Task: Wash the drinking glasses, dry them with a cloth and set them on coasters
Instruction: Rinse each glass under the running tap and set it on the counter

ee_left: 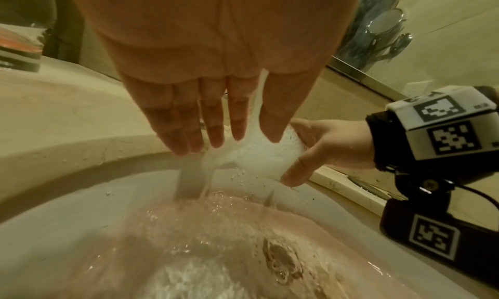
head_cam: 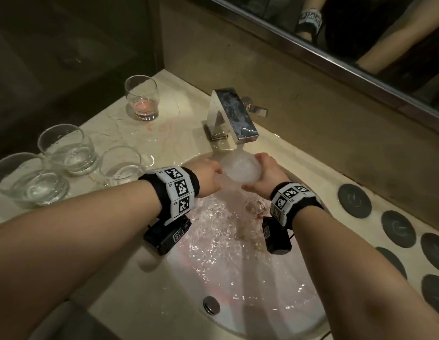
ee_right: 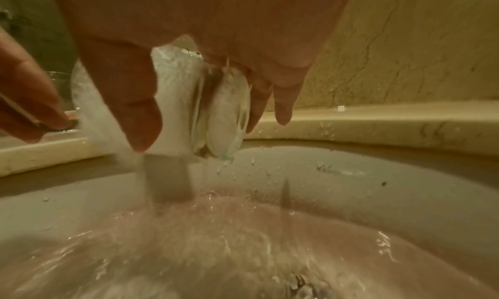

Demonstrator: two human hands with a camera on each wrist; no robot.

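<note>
The person is rinsing a glass (head_cam: pixel 240 169) under the running tap (head_cam: pixel 234 116), above the sink (head_cam: pixel 282 322). The right hand (head_cam: pixel 262 174) is grasping it in a curled grip; the left hand (head_cam: pixel 207 176) is touching it with straight, released fingers. The glass is lying tilted, its long axis seemingly near level; foam is hiding which way the mouth points. Being wet, it could slip from that single grip and crack against the basin.
</note>
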